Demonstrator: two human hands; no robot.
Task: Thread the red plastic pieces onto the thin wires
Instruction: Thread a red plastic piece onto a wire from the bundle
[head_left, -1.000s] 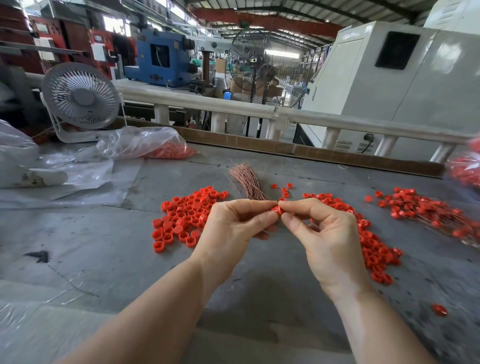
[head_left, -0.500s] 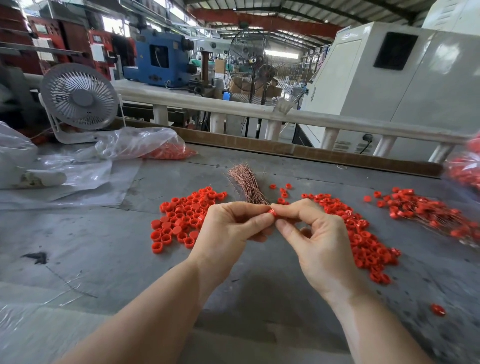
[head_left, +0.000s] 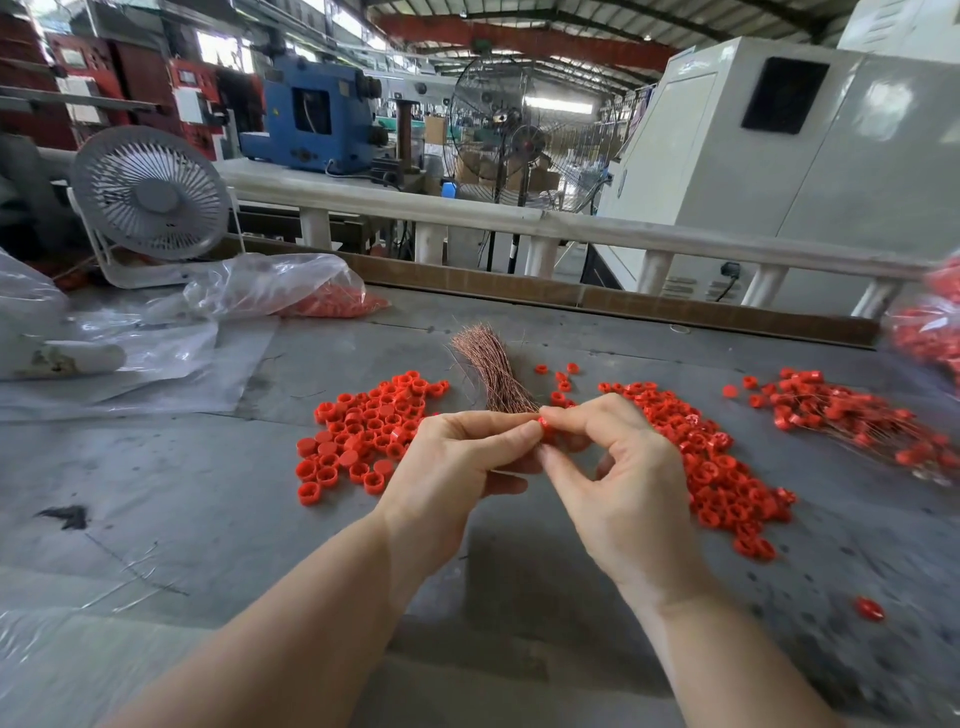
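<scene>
While two bare hands are meeting at the centre of the frame, the left hand (head_left: 457, 457) and right hand (head_left: 618, 467) are pinching one red piece (head_left: 545, 422) between their fingertips, so each grip is closing on it. Any wire being fed through is too thin to make out here. Just behind the fingers, a bundle of copper wires (head_left: 493, 369) is lying on the grey bench (head_left: 156, 493). Loose red pieces are sitting in a heap (head_left: 369, 431) left of centre and a longer spill (head_left: 722, 467) to the right. At the far right, threaded pieces (head_left: 857, 421) are resting on wires. A small fan (head_left: 150, 195) is standing at upper left. As a judgement, the piece is tiny and slick, so a slack pinch could be letting it drop into a heap, and a hard push could be bending the fine wire.
</scene>
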